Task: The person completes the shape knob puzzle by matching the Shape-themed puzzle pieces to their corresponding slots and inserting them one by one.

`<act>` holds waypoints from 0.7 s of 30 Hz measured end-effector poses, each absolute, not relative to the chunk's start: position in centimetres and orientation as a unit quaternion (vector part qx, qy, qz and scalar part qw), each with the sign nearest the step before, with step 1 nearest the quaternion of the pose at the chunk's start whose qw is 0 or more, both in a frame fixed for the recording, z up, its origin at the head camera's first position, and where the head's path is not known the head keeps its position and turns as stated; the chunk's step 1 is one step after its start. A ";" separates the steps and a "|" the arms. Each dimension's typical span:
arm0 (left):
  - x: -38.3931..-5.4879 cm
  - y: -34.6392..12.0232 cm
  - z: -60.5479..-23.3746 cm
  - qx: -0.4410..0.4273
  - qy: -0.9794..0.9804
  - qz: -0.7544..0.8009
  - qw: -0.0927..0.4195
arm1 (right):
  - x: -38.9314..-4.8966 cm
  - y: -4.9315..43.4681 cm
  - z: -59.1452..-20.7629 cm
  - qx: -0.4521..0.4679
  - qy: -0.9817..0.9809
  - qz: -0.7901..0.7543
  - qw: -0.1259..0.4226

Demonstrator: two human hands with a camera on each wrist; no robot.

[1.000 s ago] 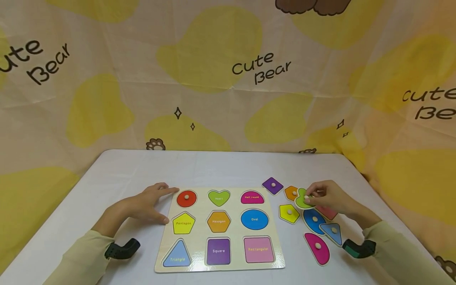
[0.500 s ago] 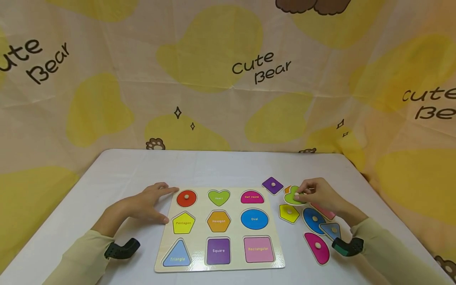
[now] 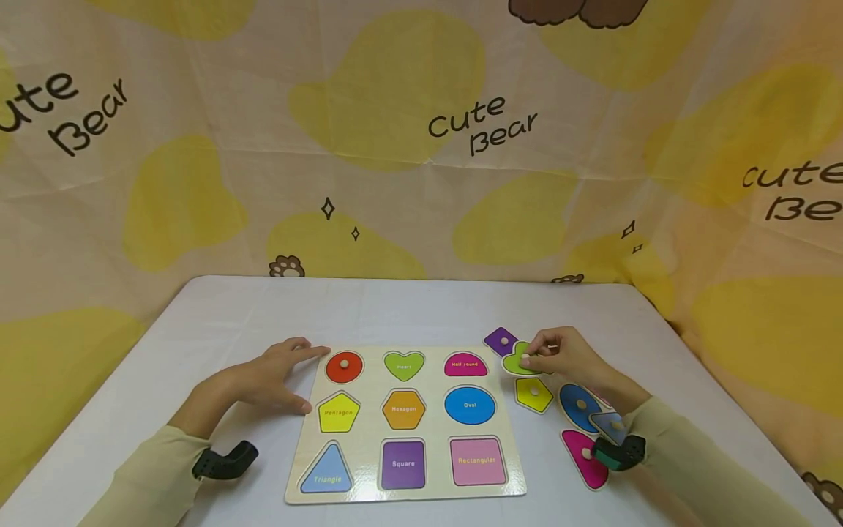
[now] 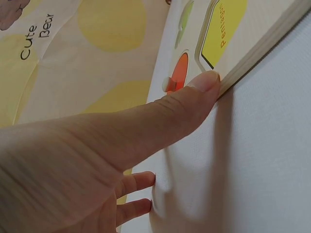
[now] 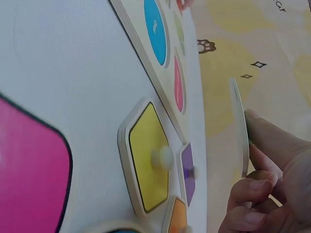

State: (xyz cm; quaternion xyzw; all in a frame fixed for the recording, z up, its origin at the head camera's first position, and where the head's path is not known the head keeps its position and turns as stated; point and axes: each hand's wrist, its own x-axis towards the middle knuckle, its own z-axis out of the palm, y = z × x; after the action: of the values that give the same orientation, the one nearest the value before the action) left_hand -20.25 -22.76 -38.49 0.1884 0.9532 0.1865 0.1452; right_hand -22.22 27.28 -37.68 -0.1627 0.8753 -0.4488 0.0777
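My right hand (image 3: pixel 566 360) pinches the knob of a green heart puzzle piece (image 3: pixel 514 360). In the right wrist view the heart piece (image 5: pixel 240 128) shows edge-on, raised above the table. Under and around it lie a purple square piece (image 3: pixel 498 339), a yellow pentagon piece (image 3: pixel 532 396) and an orange hexagon piece (image 5: pixel 176 217). The wooden puzzle board (image 3: pixel 369 468) has printed shape recesses, among them a green heart recess (image 3: pixel 404 365); a red circle piece (image 3: pixel 345 367) with a knob sits in it. My left hand (image 3: pixel 266 377) rests at the board's left edge, thumb and index finger straight against it.
Right of the board lie a blue oval piece (image 3: pixel 577 407), a light blue triangle piece (image 3: pixel 609 427) and a magenta half-round piece (image 3: pixel 582 461), partly overlapped by the right wrist camera (image 3: pixel 619 452). A patterned cloth (image 3: pixel 395 110) hangs behind the white table (image 3: pixel 230 315).
My right hand has carried the heart piece leftward, from over the pink and blue pieces past the orange hexagon toward the board's upper right corner. The left hand stays still at the board.
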 end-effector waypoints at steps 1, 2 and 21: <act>-20.3 -22.8 -38.5 0.190 0.953 0.187 0.144 | -22.2 27.0 -37.7 -0.163 0.877 -0.446 0.076; -20.2 -22.8 -38.5 0.191 0.953 0.187 0.144 | -22.2 26.7 -37.7 -0.163 0.877 -0.445 0.075; -20.4 -22.9 -38.6 0.189 0.954 0.182 0.144 | -22.7 22.1 -38.0 -0.154 0.867 -0.466 0.089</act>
State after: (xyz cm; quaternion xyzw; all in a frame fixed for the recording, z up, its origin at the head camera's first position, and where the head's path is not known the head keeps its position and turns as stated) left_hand -20.39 -22.86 -38.58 0.1892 0.9542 0.1817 0.1440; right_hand -22.72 22.09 -38.03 -0.1541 0.8669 -0.4657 0.0890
